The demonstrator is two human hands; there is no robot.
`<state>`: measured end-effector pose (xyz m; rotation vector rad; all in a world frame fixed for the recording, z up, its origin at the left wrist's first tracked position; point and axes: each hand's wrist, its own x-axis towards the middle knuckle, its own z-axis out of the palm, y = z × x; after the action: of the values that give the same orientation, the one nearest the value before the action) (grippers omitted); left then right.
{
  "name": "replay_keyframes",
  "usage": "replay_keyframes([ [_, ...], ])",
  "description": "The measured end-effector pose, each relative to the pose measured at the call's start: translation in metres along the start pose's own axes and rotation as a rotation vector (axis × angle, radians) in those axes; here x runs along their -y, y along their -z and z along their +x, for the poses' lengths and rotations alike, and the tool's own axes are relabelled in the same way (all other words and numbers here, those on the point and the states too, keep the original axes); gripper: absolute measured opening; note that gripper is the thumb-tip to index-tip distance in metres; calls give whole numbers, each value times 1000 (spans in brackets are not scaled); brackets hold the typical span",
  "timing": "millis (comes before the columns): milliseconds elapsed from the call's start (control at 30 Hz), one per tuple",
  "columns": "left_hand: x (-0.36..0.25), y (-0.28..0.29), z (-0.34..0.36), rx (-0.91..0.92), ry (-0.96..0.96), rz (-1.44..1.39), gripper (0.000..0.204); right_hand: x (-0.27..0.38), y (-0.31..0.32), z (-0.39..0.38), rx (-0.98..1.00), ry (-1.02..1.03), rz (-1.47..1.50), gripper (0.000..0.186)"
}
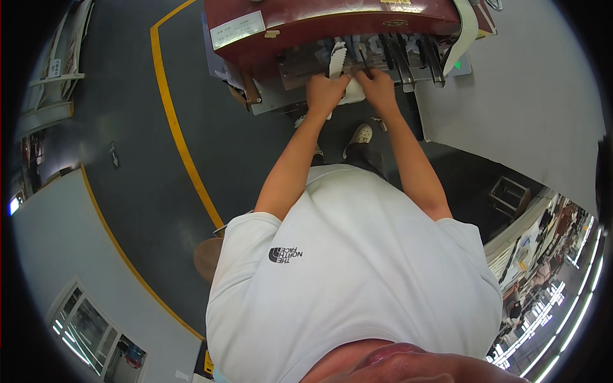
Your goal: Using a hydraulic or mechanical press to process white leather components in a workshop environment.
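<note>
At the front of a dark red machine [338, 22], both my hands are on a pale, flexible-looking piece. My left hand [324, 94] is closed on this white piece [337, 60], whose notched upper edge sticks up past the fingers toward the machine. My right hand [379, 89] is closed at its other side, thumb and fingers together. Between the hands a rounded white part [352, 94] of it hangs over the machine's front edge. A thin dark rod [363, 56] stands just beyond my right fingertips. My fingers hide much of the piece.
Metal guide rails [401, 64] jut from the machine to the right of my right hand. A grey surface [511, 89] lies farther right. A small metal-framed stool [509, 195] stands on the dark floor. A yellow line [172, 115] runs along the floor at left.
</note>
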<state>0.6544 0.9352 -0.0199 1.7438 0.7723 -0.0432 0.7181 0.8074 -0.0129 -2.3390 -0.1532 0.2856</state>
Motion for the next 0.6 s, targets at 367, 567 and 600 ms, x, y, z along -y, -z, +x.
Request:
replay_keyframes([
  [367, 26, 1, -38, 240, 124, -562, 23, 54, 33, -4, 100, 300, -483, 28],
  [567, 32, -3, -37, 262, 128, -624, 23, 66, 30, 12, 171, 322, -516, 24],
  [600, 31, -3, -38, 256, 129, -627, 23, 69, 29, 14, 215, 290, -536, 24],
])
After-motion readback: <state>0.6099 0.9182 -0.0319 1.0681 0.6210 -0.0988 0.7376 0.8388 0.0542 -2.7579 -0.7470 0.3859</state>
